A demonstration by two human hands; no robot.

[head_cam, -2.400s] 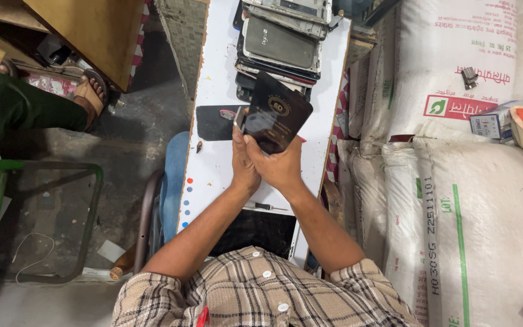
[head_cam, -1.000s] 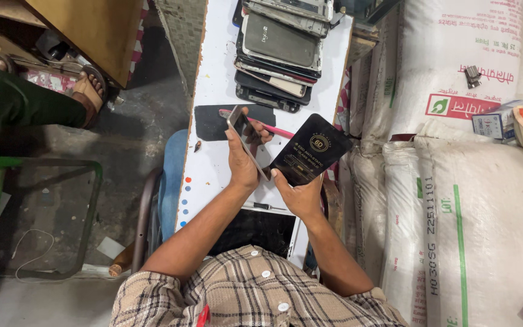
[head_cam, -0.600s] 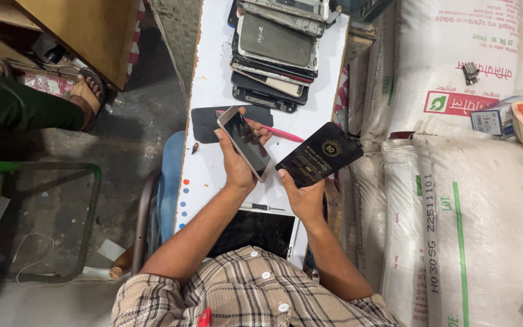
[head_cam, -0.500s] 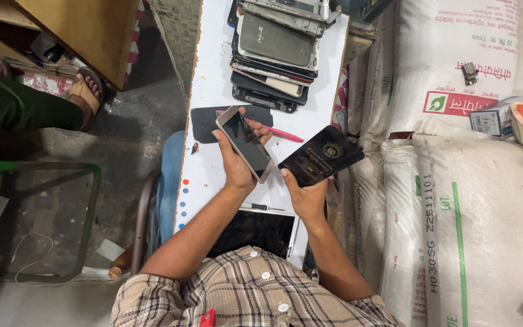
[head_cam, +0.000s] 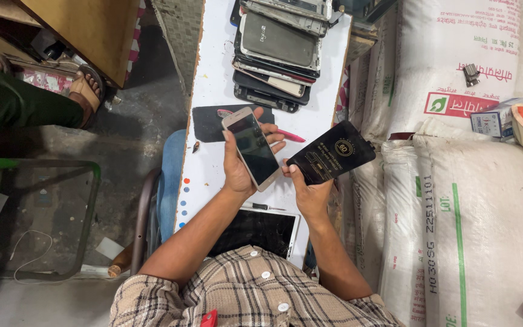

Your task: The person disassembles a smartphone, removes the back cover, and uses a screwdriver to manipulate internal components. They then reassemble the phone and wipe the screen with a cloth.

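Note:
My left hand (head_cam: 238,172) holds a smartphone (head_cam: 251,148) with a dark screen and a pale gold frame, screen up, above the narrow white table (head_cam: 213,79). My right hand (head_cam: 309,191) grips a flat black packet (head_cam: 332,152) with a round gold emblem, tilted out past the table's right edge. The two things are apart, a few centimetres between them. Under the phone, on the table, lie a black mat (head_cam: 208,123) and a pink pen (head_cam: 289,135).
A pile of several phones and screens (head_cam: 279,48) lies at the table's far end. A dark tablet (head_cam: 254,230) rests by my lap. Large white sacks (head_cam: 473,181) stand at the right. At the left are a green-framed glass stand (head_cam: 37,218) and another person's sandalled foot (head_cam: 83,91).
Earlier both hands held the black packet together in front of me. The right hand has carried the packet off to the right, and the left hand now holds the phone alone.

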